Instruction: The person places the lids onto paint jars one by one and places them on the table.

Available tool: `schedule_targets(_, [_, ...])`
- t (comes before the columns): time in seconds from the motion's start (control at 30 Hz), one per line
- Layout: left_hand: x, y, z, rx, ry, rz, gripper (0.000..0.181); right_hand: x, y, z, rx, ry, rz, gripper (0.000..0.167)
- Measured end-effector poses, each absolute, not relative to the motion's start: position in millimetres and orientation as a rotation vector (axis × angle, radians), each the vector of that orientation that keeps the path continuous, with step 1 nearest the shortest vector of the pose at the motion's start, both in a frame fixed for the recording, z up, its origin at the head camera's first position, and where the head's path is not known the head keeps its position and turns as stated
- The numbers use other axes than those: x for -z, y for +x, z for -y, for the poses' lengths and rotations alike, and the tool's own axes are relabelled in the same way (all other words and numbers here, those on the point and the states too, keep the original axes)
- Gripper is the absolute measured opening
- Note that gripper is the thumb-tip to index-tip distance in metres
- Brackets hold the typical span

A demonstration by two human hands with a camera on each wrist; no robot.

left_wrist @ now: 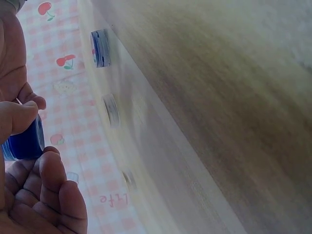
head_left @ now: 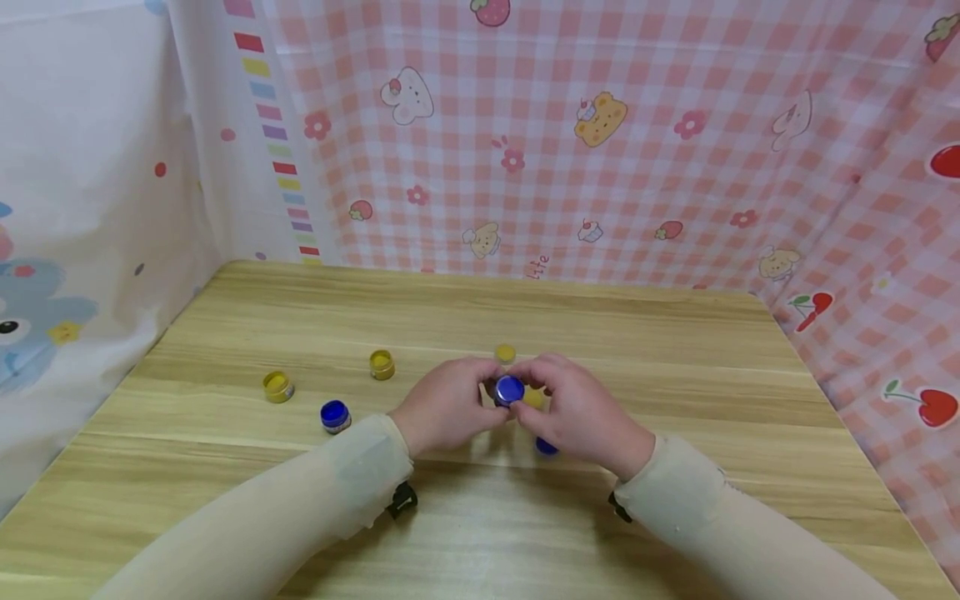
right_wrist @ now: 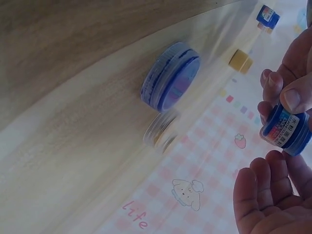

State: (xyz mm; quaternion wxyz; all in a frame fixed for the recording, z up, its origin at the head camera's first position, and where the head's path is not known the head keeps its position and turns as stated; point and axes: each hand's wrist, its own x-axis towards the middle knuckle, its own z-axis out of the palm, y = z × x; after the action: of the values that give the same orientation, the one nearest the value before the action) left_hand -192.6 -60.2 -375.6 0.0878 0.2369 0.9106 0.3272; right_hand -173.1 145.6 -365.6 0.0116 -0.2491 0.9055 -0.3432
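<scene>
Both hands meet over the middle of the table around a small blue paint jar (head_left: pixel 509 390). My left hand (head_left: pixel 448 404) grips it from the left, and my right hand (head_left: pixel 585 417) holds its right side with thumb and fingers. A printed label shows on the blue paint jar (right_wrist: pixel 286 127) in the right wrist view. Beneath and beside the right hand, partly covered, lie a yellow lid (head_left: pixel 534 398) and a blue lid (head_left: pixel 547 447). Just beyond the fingers sits another yellow lid (head_left: pixel 506 353).
Left of the hands stand an uncovered blue jar (head_left: pixel 335 416) and two yellow jars, one farther back (head_left: pixel 382 364) and one farther left (head_left: pixel 278 387). Patterned cloth (head_left: pixel 540 192) rises behind the wooden table (head_left: pixel 660 333) and at both sides.
</scene>
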Motion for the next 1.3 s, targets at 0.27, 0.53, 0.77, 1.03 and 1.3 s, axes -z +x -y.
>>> schedule_targets(0.27, [376.3, -192.6, 60.2, -0.981, 0.691, -2.705, 0.015, 364.6, -173.0, -146.3, 1.046, -0.739, -2.831, 0.043])
schedule_targets(0.53, [376.1, -192.3, 59.5, -0.977, 0.692, -2.706, 0.015, 366.5, -172.9, -145.2, 1.067, -0.764, -2.839, 0.029])
schedule_targets(0.77, [376.5, -193.1, 60.3, -0.963, 0.707, -2.720, 0.018, 365.5, -172.7, -145.8, 1.063, -0.796, -2.850, 0.041])
schedule_targets(1.03, [376.7, -192.9, 60.3, -0.959, 0.724, -2.720, 0.018, 366.1, -172.8, -145.3, 1.051, -0.769, -2.849, 0.027])
schedule_targets(1.3, [377.0, -192.5, 60.4, -0.956, 0.727, -2.727, 0.018, 364.9, -173.5, -146.6, 1.054, -0.840, -2.846, 0.041])
